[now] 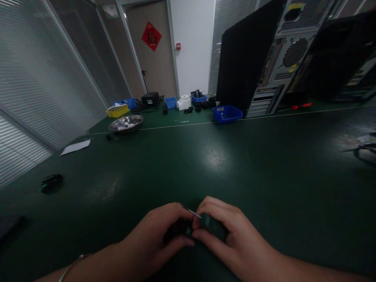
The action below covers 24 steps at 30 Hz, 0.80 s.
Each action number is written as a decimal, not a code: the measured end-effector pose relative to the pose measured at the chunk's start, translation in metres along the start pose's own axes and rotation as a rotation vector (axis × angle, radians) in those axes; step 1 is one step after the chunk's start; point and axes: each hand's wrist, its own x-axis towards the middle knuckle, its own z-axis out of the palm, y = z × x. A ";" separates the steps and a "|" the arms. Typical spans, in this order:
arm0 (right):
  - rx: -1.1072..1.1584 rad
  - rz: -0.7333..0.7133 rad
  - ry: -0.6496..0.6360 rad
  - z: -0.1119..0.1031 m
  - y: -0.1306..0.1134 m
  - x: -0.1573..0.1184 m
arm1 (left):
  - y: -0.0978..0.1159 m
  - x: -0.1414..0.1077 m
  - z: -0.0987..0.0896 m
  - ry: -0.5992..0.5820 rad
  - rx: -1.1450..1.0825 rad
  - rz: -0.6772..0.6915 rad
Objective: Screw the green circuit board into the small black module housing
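Observation:
At the near middle of the green table, my right hand (227, 227) is closed round the dark green handle of a screwdriver (210, 223). Its thin metal shaft points left and up, across to the fingers of my left hand (164, 231). My left hand is curled round a small dark part (176, 230), mostly hidden in shadow and under the fingers, so its kind is unclear. Both hands almost touch. Where exactly the shaft's tip rests I cannot tell.
A blue bin (227, 114) stands before a black computer case (249, 58). Farther left are a metal bowl (126, 124) and a yellow bin (117, 111). A paper sheet (75, 147) and a small dark object (51, 182) lie left. Blurred black-handled tools (366, 150) lie right.

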 end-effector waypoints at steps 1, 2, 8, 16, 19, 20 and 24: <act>0.001 0.003 0.001 0.000 0.000 0.000 | 0.001 0.000 0.000 0.001 -0.037 -0.031; 0.000 0.006 0.001 0.000 -0.001 -0.001 | 0.002 0.001 -0.001 0.002 -0.079 -0.055; 0.003 0.029 0.003 -0.001 -0.005 0.000 | 0.007 0.003 -0.001 -0.009 -0.372 -0.109; 0.068 0.097 0.025 -0.009 -0.009 0.002 | -0.015 0.015 -0.038 0.388 -0.588 -0.298; 0.078 0.082 -0.010 -0.011 -0.009 0.002 | -0.048 0.020 -0.076 0.898 -0.688 -0.368; 0.082 0.078 -0.017 -0.011 -0.009 0.001 | -0.060 0.019 -0.090 1.075 -0.714 -0.357; 0.094 0.080 -0.034 -0.011 -0.010 0.000 | -0.107 -0.010 -0.141 1.407 -0.747 -0.318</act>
